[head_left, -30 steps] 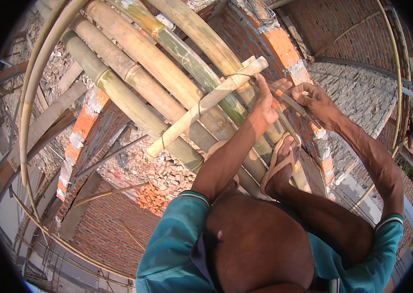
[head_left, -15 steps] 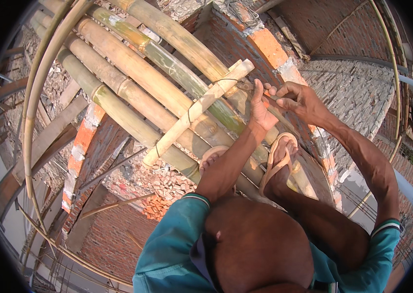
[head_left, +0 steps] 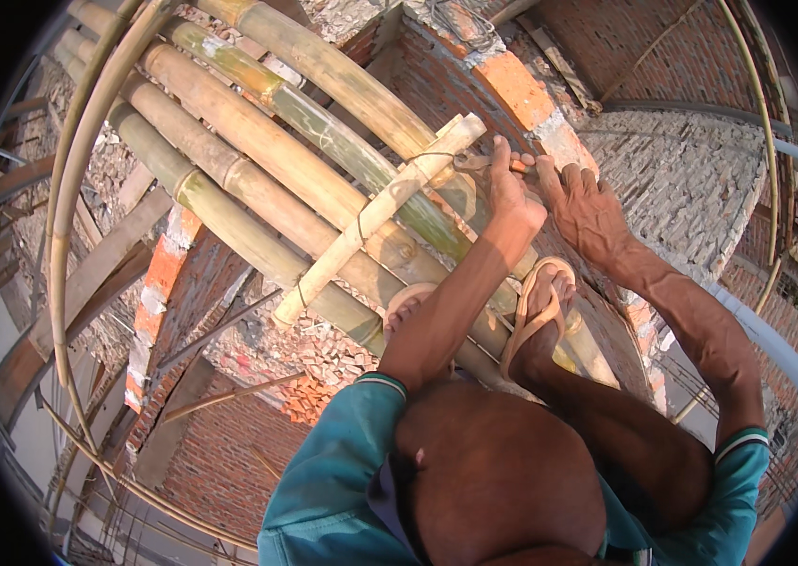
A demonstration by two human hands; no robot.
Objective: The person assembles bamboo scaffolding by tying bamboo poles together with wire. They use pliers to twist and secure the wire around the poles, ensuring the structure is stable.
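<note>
My left hand (head_left: 512,203) is closed around a thin grey tie wire (head_left: 436,157) looped over the pale split-bamboo crosspiece (head_left: 375,217). My right hand (head_left: 592,208) lies spread and empty just beside it, on the brick pillar top (head_left: 521,90). I judge the wire stiff and springy, best pinched near its twist; the long green-brown bamboo poles (head_left: 267,160) beneath look heavy and rigid. No containers show.

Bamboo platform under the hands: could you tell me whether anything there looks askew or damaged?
The split bamboo crosspiece lies slanted across the bamboo poles, held by thin wire loops, its near end jutting past the outermost pole. The left hand and right hand are at its far end. No breakage shows.
</note>
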